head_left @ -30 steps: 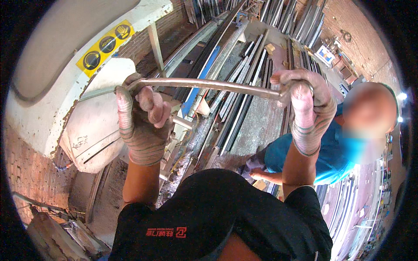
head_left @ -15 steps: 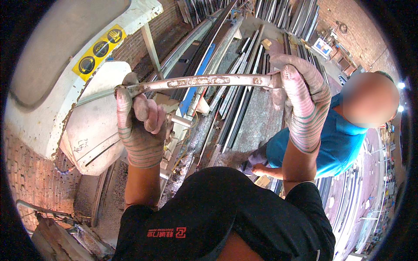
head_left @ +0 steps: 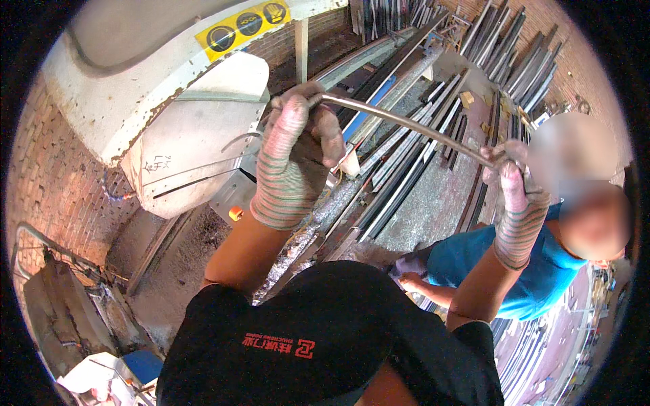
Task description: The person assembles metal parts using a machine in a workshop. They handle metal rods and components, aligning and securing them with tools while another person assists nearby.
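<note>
A long metal wrench [head_left: 406, 122] stretches between my two hands, narrow edge toward me and sloping down to the right. My left hand [head_left: 291, 159], in a dirty striped work glove, closes its fingers round the upper left end. At the lower right end, my gloved right hand [head_left: 520, 213] pinches the wrench between thumb and fingers. Both of the wrench's heads are mostly hidden by the gloves. The wrench is held up in the air, in front of the stacked metal profiles.
A white machine housing [head_left: 135, 95] with a yellow warning label [head_left: 242, 30] stands at the left, a pale panel [head_left: 203, 135] below it. Long metal profiles [head_left: 399, 162] lie beyond my hands. Close by on the right is a person in a blue shirt [head_left: 542, 284].
Both hands and the wrench have shifted right in the picture. The wrench has turned from its broad face to its narrow edge, its right end now lower. The view has swung too.
</note>
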`<state>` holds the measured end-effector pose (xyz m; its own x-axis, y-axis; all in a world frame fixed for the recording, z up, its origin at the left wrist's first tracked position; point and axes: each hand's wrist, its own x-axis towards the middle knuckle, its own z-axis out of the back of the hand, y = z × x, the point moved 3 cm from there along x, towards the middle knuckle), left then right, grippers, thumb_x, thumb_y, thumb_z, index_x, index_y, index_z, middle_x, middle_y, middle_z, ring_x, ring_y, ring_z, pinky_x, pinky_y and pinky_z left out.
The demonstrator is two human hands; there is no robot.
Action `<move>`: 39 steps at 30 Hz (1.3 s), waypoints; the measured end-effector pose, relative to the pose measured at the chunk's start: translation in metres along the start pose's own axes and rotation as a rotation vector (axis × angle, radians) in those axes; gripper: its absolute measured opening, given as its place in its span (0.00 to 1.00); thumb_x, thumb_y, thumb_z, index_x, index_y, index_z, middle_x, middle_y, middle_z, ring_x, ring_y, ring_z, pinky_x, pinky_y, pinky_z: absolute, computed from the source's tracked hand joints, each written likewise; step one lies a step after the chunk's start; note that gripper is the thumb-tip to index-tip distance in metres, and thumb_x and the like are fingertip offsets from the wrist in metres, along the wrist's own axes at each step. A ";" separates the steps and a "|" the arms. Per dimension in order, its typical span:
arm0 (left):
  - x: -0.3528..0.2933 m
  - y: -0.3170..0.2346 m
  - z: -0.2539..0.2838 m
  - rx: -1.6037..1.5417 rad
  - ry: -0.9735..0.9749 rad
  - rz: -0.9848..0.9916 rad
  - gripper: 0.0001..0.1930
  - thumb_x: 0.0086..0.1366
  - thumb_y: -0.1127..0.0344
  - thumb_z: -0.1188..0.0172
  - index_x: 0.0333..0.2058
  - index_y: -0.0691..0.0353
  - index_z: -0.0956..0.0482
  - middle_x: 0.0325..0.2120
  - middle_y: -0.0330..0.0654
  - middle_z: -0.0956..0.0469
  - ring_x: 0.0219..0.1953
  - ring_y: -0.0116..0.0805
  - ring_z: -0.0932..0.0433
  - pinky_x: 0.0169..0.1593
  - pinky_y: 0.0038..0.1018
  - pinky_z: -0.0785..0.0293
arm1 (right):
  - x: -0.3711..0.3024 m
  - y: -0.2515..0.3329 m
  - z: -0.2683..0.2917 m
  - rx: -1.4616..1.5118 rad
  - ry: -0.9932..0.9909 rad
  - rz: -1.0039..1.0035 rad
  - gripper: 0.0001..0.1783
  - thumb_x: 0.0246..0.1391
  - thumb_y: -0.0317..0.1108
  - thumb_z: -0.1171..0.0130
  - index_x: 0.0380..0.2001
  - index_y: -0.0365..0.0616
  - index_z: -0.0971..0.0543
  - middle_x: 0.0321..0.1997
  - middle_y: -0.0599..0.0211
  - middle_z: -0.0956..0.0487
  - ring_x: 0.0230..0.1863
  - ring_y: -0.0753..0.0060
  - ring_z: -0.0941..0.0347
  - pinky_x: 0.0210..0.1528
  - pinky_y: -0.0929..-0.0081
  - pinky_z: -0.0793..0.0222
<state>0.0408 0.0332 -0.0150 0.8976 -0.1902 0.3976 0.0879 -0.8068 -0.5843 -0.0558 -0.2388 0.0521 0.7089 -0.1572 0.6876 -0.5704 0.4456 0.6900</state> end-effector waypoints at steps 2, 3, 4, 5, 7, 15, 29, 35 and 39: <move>0.002 0.004 0.000 -0.066 0.035 0.002 0.22 0.71 0.53 0.41 0.55 0.62 0.28 0.27 0.36 0.27 0.25 0.29 0.30 0.29 0.26 0.32 | 0.000 -0.009 0.003 -0.053 0.065 0.107 0.14 0.62 0.37 0.37 0.45 0.39 0.21 0.40 0.60 0.19 0.37 0.70 0.22 0.43 0.73 0.27; 0.004 0.005 0.001 -0.066 0.040 -0.009 0.21 0.71 0.55 0.41 0.55 0.62 0.28 0.28 0.37 0.26 0.25 0.30 0.29 0.30 0.28 0.31 | 0.000 -0.014 0.004 -0.078 0.093 0.162 0.14 0.61 0.37 0.36 0.44 0.39 0.21 0.41 0.59 0.20 0.39 0.69 0.22 0.44 0.72 0.27; 0.003 0.007 0.001 -0.076 0.024 -0.016 0.19 0.71 0.57 0.42 0.54 0.62 0.28 0.28 0.40 0.25 0.25 0.30 0.29 0.30 0.28 0.30 | -0.008 -0.022 0.005 0.053 0.074 0.042 0.14 0.59 0.38 0.33 0.44 0.43 0.21 0.36 0.62 0.21 0.49 0.64 0.27 0.51 0.62 0.28; 0.001 0.008 0.001 -0.085 0.006 -0.018 0.17 0.72 0.60 0.43 0.54 0.62 0.29 0.27 0.42 0.25 0.24 0.31 0.28 0.30 0.28 0.28 | -0.013 -0.027 0.005 0.037 0.043 0.038 0.14 0.59 0.37 0.33 0.43 0.43 0.21 0.36 0.62 0.21 0.48 0.64 0.27 0.51 0.63 0.28; 0.000 0.011 -0.001 -0.101 0.031 -0.031 0.15 0.72 0.63 0.44 0.53 0.62 0.29 0.27 0.44 0.24 0.24 0.31 0.26 0.30 0.27 0.27 | -0.020 -0.038 0.007 0.059 0.010 -0.002 0.13 0.58 0.36 0.33 0.43 0.43 0.21 0.36 0.62 0.21 0.46 0.65 0.28 0.50 0.65 0.29; 0.002 0.019 -0.007 0.022 0.156 0.003 0.19 0.66 0.66 0.38 0.53 0.63 0.29 0.32 0.40 0.27 0.30 0.30 0.26 0.35 0.26 0.30 | -0.047 -0.063 0.008 -0.005 -0.108 0.065 0.10 0.58 0.33 0.34 0.40 0.40 0.20 0.48 0.54 0.23 0.48 0.62 0.24 0.50 0.68 0.26; 0.002 0.052 -0.022 -0.017 0.178 0.163 0.27 0.64 0.65 0.35 0.58 0.71 0.32 0.29 0.41 0.25 0.31 0.30 0.25 0.37 0.27 0.29 | -0.076 -0.091 0.026 -0.062 -0.254 0.239 0.10 0.60 0.28 0.36 0.45 0.45 0.23 0.53 0.52 0.24 0.54 0.57 0.26 0.56 0.63 0.27; -0.010 0.067 -0.050 -0.009 0.276 0.098 0.27 0.70 0.51 0.40 0.56 0.69 0.30 0.27 0.43 0.24 0.29 0.31 0.26 0.37 0.26 0.30 | -0.086 -0.088 0.039 -0.121 -0.294 0.308 0.11 0.60 0.26 0.37 0.46 0.44 0.22 0.54 0.51 0.26 0.51 0.62 0.24 0.51 0.70 0.23; -0.026 0.074 -0.076 0.111 0.152 0.057 0.31 0.71 0.46 0.44 0.57 0.71 0.31 0.22 0.43 0.25 0.28 0.33 0.28 0.36 0.29 0.33 | -0.090 -0.082 0.052 -0.078 -0.341 0.321 0.08 0.60 0.27 0.37 0.42 0.42 0.23 0.52 0.50 0.25 0.52 0.55 0.25 0.56 0.59 0.25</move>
<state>-0.0084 -0.0643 -0.0148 0.8275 -0.3235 0.4590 0.0933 -0.7268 -0.6804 -0.0943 -0.3069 -0.0547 0.3176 -0.2750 0.9075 -0.6963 0.5820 0.4201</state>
